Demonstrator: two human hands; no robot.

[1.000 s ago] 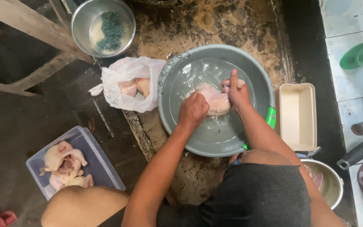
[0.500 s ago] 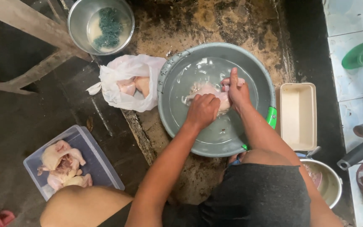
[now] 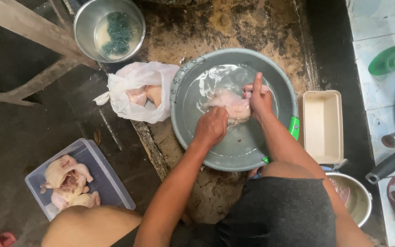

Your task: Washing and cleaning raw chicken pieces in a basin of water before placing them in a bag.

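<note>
1. The chicken point(image 3: 228, 104) lies in water in the grey basin point(image 3: 186, 87), between both hands.
2. The left hand point(image 3: 211, 127) is curled, gripping the chicken's near edge; its fingertips are hidden.
3. The right hand point(image 3: 260, 98) clasps the far side, fingers wrapped around it.
4. A bag point(image 3: 136, 75) of meat sits just left of the basin.

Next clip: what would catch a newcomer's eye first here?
Both hands, left hand and right hand, grip a raw chicken in the water of a grey basin at centre. A white bag with more meat lies beside it on the left; a clear tub of chicken sits lower left.
</note>
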